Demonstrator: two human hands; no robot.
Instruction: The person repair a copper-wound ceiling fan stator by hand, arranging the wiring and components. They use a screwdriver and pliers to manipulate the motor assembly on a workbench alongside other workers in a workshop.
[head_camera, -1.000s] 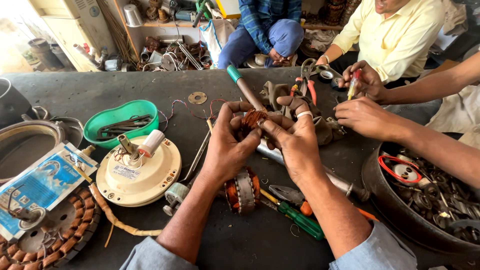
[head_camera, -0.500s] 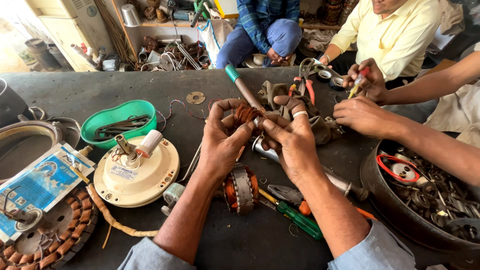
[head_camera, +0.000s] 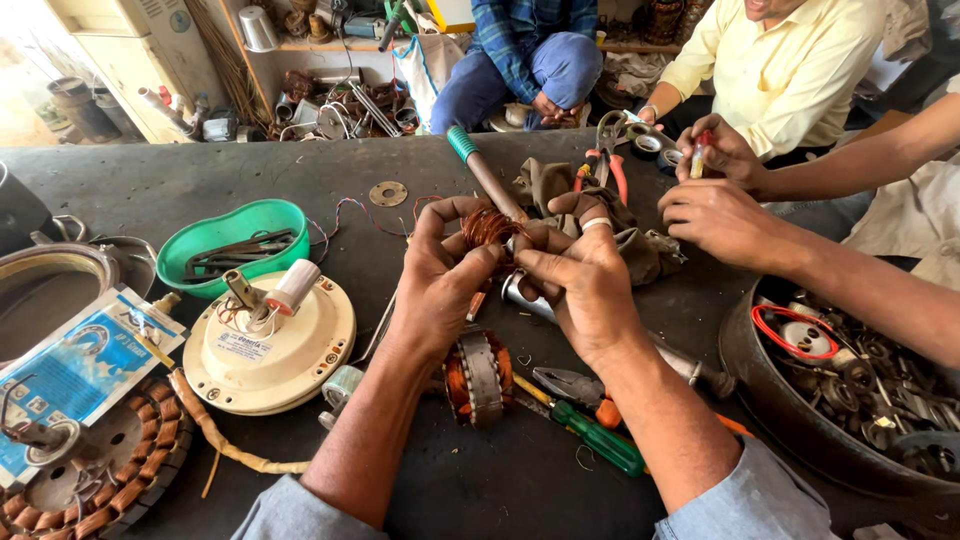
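My left hand (head_camera: 440, 280) and my right hand (head_camera: 580, 280) meet over the dark workbench, both pinching a small bundle of copper wire (head_camera: 487, 225) held between the fingertips. A ring sits on one right-hand finger. Just below my wrists lies a small motor stator (head_camera: 478, 375) with copper windings. A green-handled screwdriver (head_camera: 590, 435) and pliers (head_camera: 565, 382) lie under my right forearm. A long tool with a green-tipped handle (head_camera: 480, 170) lies past my fingers.
A cream round fan motor housing (head_camera: 270, 345) and a green tray (head_camera: 235, 245) sit to the left, a large wound stator (head_camera: 100, 485) at the near left. Another person's hands (head_camera: 715, 215) work at the right, above a dark bowl of metal parts (head_camera: 850, 400). Seated people beyond.
My hands have stayed together on the copper wire bundle, with the fingers shifting slightly. The other person's hands at the right moved a little.
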